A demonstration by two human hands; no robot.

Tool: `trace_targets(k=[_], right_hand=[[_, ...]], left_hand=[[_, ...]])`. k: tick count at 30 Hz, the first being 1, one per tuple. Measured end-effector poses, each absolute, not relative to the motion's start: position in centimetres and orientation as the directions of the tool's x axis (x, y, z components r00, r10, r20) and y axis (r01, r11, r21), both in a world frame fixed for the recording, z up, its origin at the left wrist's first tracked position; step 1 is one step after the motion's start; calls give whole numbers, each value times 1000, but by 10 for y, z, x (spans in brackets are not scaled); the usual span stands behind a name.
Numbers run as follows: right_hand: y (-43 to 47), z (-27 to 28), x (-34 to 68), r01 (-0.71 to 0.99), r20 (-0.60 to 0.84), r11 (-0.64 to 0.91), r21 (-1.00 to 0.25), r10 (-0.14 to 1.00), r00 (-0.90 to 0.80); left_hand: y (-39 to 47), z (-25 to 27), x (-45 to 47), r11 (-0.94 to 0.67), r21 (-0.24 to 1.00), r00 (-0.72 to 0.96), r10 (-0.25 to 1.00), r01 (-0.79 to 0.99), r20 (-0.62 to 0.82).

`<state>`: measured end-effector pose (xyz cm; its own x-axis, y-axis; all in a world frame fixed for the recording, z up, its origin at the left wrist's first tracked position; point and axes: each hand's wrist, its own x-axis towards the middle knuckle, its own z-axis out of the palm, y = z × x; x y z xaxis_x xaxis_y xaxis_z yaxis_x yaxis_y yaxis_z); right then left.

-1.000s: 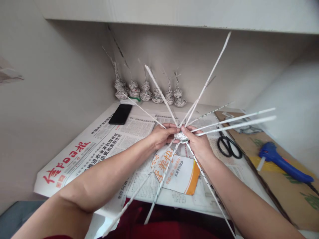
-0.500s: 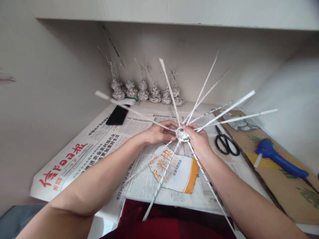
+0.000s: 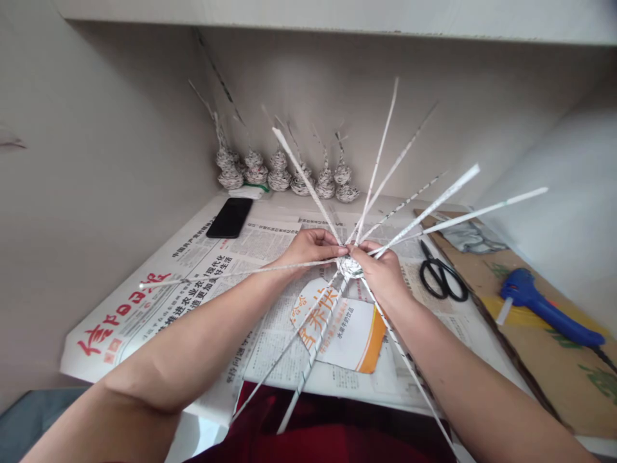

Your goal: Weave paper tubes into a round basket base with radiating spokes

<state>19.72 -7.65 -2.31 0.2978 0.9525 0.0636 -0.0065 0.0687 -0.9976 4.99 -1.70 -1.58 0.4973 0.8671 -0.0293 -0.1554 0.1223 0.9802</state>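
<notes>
A small woven piece of rolled newspaper (image 3: 349, 266) sits between my hands above the table, with several long paper strands spreading out from it like spokes. My left hand (image 3: 315, 247) pinches a paper strand (image 3: 308, 183) at its base, on the far left side of the woven centre. My right hand (image 3: 380, 263) grips the woven piece from the right, its thumb on the far rim and its other fingers mostly hidden behind. Below the weave lies a cut piece of printed packaging (image 3: 357, 334), white and orange.
Newspaper sheets (image 3: 193, 296) cover the table. A black phone (image 3: 230, 217) lies at the back left, before a row of woven gourd shapes (image 3: 279, 173). To the right are black scissors (image 3: 442, 278) and a blue glue gun (image 3: 544, 305) on cardboard (image 3: 554, 379). A shelf edge (image 3: 308, 29) overhangs.
The left-hand strand has swung down toward me, and the strand at the far side has tipped left. My left thumb and fingers have closed at the weave's far edge.
</notes>
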Motion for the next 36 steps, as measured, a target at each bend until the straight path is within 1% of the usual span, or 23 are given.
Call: trace_targets(k=[4, 12, 16, 20, 24, 28, 33, 36], right_hand=[[-76, -25, 197, 87, 81, 56, -995, 946, 313], [-75, -27, 194, 135, 102, 59, -989, 936, 336], [-76, -26, 194, 109, 108, 77, -991, 940, 324], [-77, -26, 194, 135, 123, 86, -987, 949, 292], [-77, -27, 195, 175, 138, 93, -980, 955, 264], [-77, -29, 195, 128, 96, 58, -990, 943, 318], [-77, -29, 196, 188, 181, 123, -974, 925, 335], [-75, -32, 199, 192, 176, 118, -974, 929, 325]], left_hand=[[-21, -17, 54, 83, 979, 434, 901, -188, 7], [-21, -18, 55, 165, 956, 471, 882, -242, -33], [-22, -17, 53, 250, 945, 506, 855, -210, -114], [-20, -17, 51, 321, 933, 520, 832, -164, -194], [-17, -18, 52, 344, 923, 454, 859, -172, -236], [-14, -15, 51, 330, 920, 397, 889, -213, -227], [-11, -11, 48, 370, 914, 461, 849, -167, -260], [-11, -11, 48, 375, 917, 489, 830, -136, -267]])
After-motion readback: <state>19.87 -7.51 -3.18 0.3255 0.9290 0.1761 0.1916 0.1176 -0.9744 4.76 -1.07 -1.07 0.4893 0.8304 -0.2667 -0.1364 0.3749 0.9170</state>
